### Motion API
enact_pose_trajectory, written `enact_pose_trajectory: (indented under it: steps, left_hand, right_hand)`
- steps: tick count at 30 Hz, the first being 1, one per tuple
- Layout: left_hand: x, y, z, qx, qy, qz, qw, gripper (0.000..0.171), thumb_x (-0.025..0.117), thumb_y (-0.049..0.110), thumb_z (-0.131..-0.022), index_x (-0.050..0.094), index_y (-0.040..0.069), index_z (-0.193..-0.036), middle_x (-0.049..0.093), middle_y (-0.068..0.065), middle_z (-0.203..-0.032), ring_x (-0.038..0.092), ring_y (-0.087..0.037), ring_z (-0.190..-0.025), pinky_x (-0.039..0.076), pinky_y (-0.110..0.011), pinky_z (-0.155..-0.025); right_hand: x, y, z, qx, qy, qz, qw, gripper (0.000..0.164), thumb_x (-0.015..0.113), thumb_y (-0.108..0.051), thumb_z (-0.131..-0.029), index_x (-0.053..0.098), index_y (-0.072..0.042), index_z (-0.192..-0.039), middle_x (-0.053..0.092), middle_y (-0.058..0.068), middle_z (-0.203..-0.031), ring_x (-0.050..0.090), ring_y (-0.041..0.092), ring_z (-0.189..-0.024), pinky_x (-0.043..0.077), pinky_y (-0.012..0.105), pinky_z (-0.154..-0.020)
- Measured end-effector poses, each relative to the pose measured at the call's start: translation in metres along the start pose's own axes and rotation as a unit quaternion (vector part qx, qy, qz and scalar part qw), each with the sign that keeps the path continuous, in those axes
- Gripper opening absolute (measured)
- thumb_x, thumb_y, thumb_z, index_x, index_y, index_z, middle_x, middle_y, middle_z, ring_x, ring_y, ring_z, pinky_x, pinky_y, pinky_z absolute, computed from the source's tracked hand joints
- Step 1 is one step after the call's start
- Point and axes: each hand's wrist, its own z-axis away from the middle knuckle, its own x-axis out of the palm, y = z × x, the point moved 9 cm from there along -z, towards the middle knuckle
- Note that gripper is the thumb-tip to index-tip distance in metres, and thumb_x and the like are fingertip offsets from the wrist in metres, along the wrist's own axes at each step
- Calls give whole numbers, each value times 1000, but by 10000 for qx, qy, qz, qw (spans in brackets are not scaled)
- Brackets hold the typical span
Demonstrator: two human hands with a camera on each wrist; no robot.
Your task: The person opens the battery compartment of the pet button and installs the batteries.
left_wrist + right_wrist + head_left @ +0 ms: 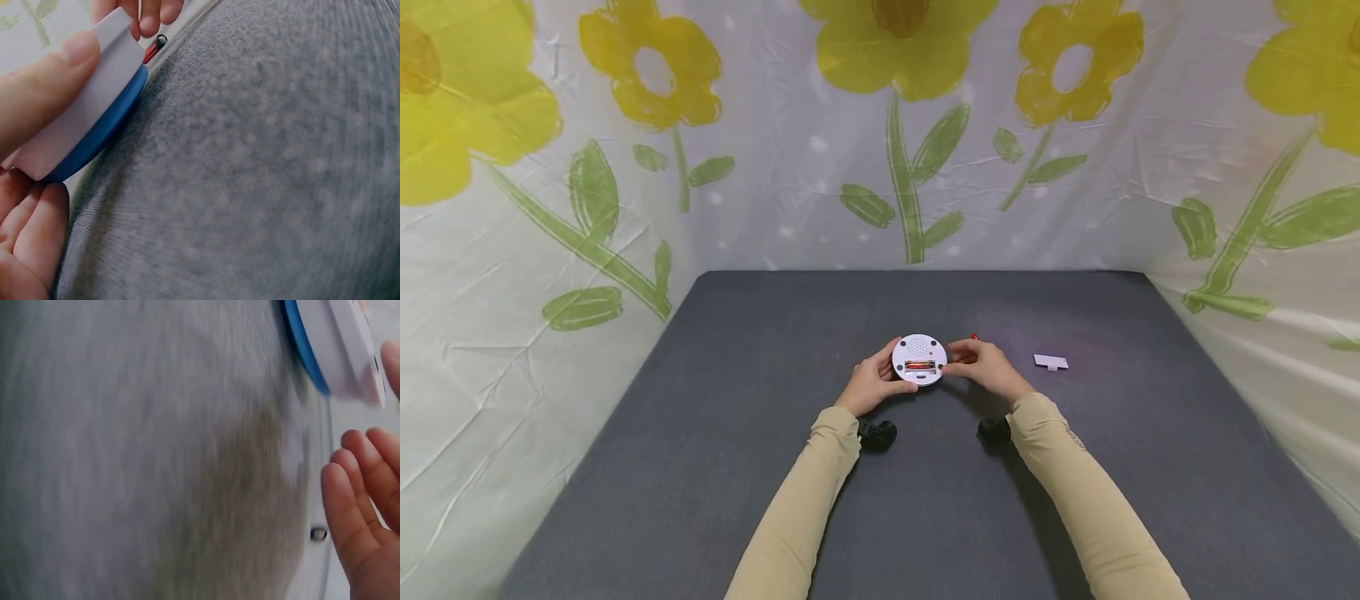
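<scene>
A round white device with a blue lower part is held up, its back facing upward. That back has small dark feet, a dotted patch of holes and an uncovered battery compartment with a red battery in it. My left hand grips the device by its left edge, thumb on the near side and fingers beneath. On the right side my right hand is close to the rim, fingers fairly straight and apart from it. Whether its thumb touches the device, I cannot tell.
Beyond my right hand a loose red and black battery lies on the dark grey tabletop. Farther right is a small white battery cover with a tab. A white curtain with yellow flowers surrounds the table.
</scene>
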Motion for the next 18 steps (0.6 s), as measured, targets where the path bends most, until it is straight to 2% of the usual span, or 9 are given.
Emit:
enact_pose_trajectory:
  steps: [4,9,14,18]
  left_hand:
    - [-2,2,1,-83,85,-84,9999,88,78,5,-73,28,3,-145,31,-16,-144,37,-22,-127,38,-36,-99]
    - [-3,2,1,-106,106,-158,9998,88,79,5,-73,28,3,-145,31,-17,-144,37,-22,-128,37,-36,-99]
    - [-2,1,1,-63,63,-79,9999,88,78,4,-74,26,0,-144,30,-18,-145,35,-24,-128,37,-37,-100]
    - [-1,1,1,9,36,-75,10000,87,78,4,-74,26,-2,-144,29,-19,-145,35,-25,-128,37,-37,-99]
  right_hand:
    - [-16,8,1,100,275,-165,9994,58,76,-18,-78,53,7,-124,58,21,-113,55,30,-103,45,42,-88]
    - [-31,20,1,358,758,-157,9964,60,77,-19,-78,52,3,-127,56,21,-119,52,32,-109,43,45,-92]
    - [-39,25,0,433,1070,208,9931,60,78,-20,-76,53,3,-125,56,20,-120,52,33,-110,42,46,-93]
    - [-38,31,-2,583,1032,525,9916,64,79,-23,-75,51,6,-125,54,22,-122,52,34,-109,41,47,-93]
